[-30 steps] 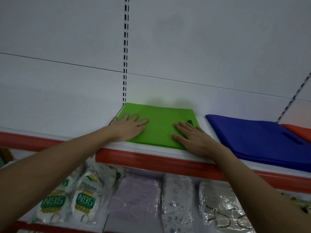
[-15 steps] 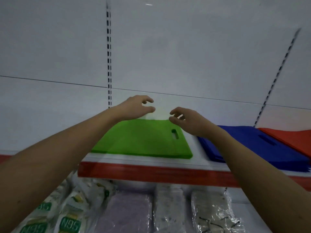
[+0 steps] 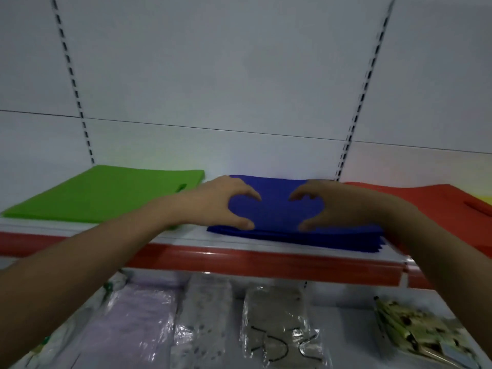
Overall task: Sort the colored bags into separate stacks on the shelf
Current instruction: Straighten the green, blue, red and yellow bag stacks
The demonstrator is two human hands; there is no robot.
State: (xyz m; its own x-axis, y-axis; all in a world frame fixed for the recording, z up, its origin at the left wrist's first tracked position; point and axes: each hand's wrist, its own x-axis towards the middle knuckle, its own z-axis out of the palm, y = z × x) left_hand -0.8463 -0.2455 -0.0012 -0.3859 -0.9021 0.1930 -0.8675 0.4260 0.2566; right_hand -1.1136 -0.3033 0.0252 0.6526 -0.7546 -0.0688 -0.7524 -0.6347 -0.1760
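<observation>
- The upper shelf [image 3: 186, 237], white with a red front strip, carries three flat stacks of bags side by side: the green stack [image 3: 101, 194] on the left, the blue stack [image 3: 277, 214] in the middle and the orange-red stack [image 3: 436, 201] on the right.
- A small gap of bare shelf separates green from blue; the boundary between blue and orange-red is hidden behind the right forearm.
- The front layers of the blue stack are fanned out unevenly at its right corner, near the shelf edge.
- A die-cut handle slot shows near the right edge of the green stack, and another on the orange-red one.
- The lower shelf [image 3: 343, 323] holds clear plastic packets [image 3: 277, 326] lying flat: a lilac one, two pale patterned ones, and a greenish bundle far right. Any print on them is too blurred to read.
- The left hand [image 3: 226, 203] sits at the left edge of the blue stack, thumb at the front edge, fingers curved over the top.
- The right hand [image 3: 332, 206] mirrors it on the stack's right part, thumb low at the front, fingers arched above.
- Whether either hand actually pinches the fabric or only cups it, I cannot tell.
- Both forearms reach up from below.
</observation>
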